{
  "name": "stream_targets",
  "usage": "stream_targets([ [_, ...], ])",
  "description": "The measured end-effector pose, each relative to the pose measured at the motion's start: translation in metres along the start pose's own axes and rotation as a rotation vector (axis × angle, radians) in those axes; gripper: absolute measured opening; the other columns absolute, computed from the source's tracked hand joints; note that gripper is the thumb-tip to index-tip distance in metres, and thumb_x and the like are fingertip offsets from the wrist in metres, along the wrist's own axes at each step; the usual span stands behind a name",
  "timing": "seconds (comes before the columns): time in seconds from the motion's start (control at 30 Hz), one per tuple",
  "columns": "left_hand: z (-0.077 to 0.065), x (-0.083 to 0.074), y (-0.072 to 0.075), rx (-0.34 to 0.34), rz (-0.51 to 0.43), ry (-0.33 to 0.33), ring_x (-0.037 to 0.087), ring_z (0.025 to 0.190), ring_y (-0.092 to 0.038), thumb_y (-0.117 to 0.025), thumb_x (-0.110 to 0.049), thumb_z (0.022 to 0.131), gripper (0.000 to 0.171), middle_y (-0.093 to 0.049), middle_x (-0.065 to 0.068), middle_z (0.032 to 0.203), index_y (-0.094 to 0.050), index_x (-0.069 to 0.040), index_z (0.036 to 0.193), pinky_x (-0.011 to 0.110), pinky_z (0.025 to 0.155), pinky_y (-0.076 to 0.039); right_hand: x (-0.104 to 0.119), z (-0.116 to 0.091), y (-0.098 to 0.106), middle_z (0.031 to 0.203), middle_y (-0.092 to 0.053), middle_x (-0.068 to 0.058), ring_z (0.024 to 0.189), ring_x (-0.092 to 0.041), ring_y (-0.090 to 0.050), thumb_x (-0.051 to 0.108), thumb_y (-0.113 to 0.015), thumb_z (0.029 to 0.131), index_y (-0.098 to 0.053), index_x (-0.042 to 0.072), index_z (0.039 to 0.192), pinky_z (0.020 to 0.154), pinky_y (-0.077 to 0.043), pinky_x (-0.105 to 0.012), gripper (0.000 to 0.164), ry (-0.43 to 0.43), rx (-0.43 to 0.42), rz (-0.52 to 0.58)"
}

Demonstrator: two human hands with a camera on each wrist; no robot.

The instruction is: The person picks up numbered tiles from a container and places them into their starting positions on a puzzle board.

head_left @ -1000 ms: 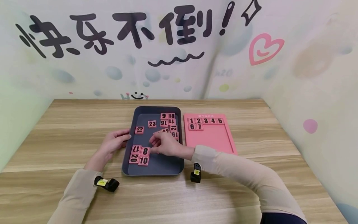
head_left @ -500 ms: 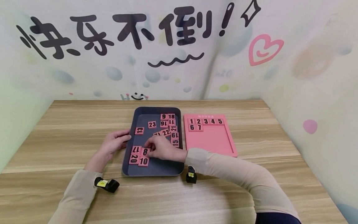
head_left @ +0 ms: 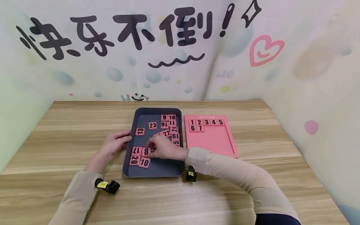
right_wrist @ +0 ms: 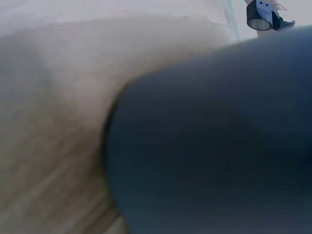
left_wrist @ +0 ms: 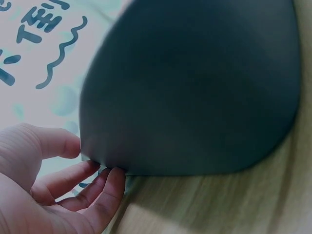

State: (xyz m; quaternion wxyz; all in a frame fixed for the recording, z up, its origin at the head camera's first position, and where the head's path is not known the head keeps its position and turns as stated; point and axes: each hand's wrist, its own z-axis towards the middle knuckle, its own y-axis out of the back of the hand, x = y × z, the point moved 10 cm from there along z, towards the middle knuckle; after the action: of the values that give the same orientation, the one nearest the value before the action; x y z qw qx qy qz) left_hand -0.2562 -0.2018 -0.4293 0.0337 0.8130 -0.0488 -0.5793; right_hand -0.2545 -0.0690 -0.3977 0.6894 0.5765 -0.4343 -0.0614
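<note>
A dark tray (head_left: 154, 172) holds several pink number tiles. My right hand (head_left: 166, 148) reaches over it, thumb and fingertips pinching the right edge of the 8 tile (head_left: 146, 152). The 10 tile (head_left: 144, 162), slightly turned, lies just below; the 17 tile (head_left: 136, 151) and 20 tile (head_left: 134, 160) sit left of these. My left hand (head_left: 113, 143) holds the tray's left side. In the left wrist view, the left thumb and fingers (left_wrist: 111, 195) meet the tray edge. The right wrist view shows the tray's dark outer wall (right_wrist: 204, 141), with no hand visible.
Right of the tray lies a pink board (head_left: 211, 140) with tiles 1 to 5 in its top row and 6 and 7 below. Inside the tray, more tiles such as the 23 tile (head_left: 152, 125) and 13 tile (head_left: 139, 131) lie scattered. A wall stands behind the wooden table (head_left: 84, 122).
My right hand has moved slightly left, its fingertips coming onto the 8 tile. The 10 tile has turned a little. The left hand stays at the tray's side.
</note>
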Motion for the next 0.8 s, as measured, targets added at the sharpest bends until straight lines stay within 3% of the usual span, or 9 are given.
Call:
stream_targets([
  [0.47,0.001,0.000,0.000,-0.007,0.002,-0.001,-0.003,0.086,-0.057,-0.054,-0.008,0.094,0.049,-0.038,0.024,0.142,-0.039,0.004,0.139,0.016,0.074,-0.050,0.000,-0.002,0.008,0.086,-0.061,0.000,0.076,-0.010,-0.052,0.010,-0.079,0.073,-0.069,0.005,0.098,0.065,-0.042,-0.015,0.027,0.017,0.002,0.049],
  [0.8,0.000,0.000,0.000,0.006,0.010,-0.008,-0.003,0.087,-0.057,-0.053,-0.009,0.094,0.049,-0.037,0.024,0.142,-0.039,0.003,0.140,0.016,0.075,-0.050,-0.007,-0.021,0.037,0.088,-0.063,-0.003,0.076,-0.016,-0.054,0.010,-0.077,0.073,-0.068,0.005,0.098,0.063,-0.043,-0.018,0.027,0.072,-0.058,0.073],
])
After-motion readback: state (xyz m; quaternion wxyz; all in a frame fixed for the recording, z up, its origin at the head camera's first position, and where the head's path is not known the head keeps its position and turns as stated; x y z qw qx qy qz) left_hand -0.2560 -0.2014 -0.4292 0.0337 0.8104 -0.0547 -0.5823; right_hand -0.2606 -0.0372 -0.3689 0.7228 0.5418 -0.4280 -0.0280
